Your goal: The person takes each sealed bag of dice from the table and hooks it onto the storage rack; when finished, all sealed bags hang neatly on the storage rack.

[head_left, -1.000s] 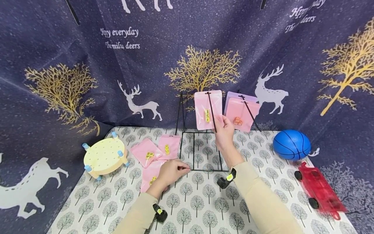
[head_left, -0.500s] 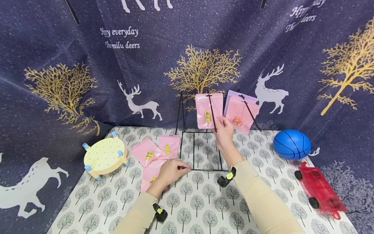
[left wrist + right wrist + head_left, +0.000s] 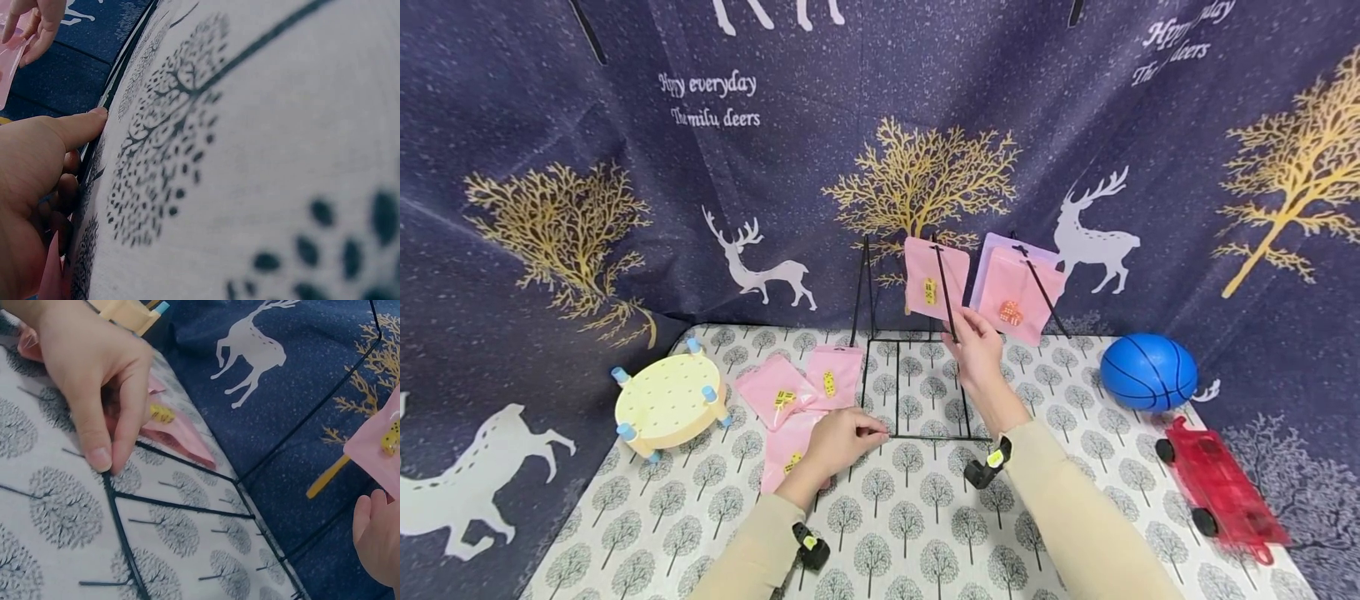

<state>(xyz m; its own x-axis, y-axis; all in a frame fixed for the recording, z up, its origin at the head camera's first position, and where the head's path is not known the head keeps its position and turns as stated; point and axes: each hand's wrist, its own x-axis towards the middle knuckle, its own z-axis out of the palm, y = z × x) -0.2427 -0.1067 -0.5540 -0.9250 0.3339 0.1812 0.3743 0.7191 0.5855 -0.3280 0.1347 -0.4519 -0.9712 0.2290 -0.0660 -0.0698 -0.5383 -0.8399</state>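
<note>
My left hand (image 3: 840,442) pinches the front corner of a black wire display rack (image 3: 932,437) between thumb and forefinger, low at the table. Up at the rack's middle prong, my right hand (image 3: 981,350) holds the lower right corner of a pink zip pouch (image 3: 916,271) with yellow dice (image 3: 930,291) in it. The prong crosses in front of that pouch, which hangs tilted, its top by the hanger hole. On the right prong hang another pink pouch (image 3: 1026,287) with orange dice and a lilac pouch (image 3: 977,287) behind it.
Several pink pouches (image 3: 767,379) with yellow dice lie left of the rack, partly under my left forearm. A yellow toy stool (image 3: 666,396) stands far left. At right are a blue ball (image 3: 1148,371) and a red toy car (image 3: 1225,487). A dark curtain (image 3: 865,75) closes off the back.
The held pouch came down slightly, then tilted, its lower edge now slanting and higher. My right fingers shifted a little at its corner. My left hand stays on the rack.
</note>
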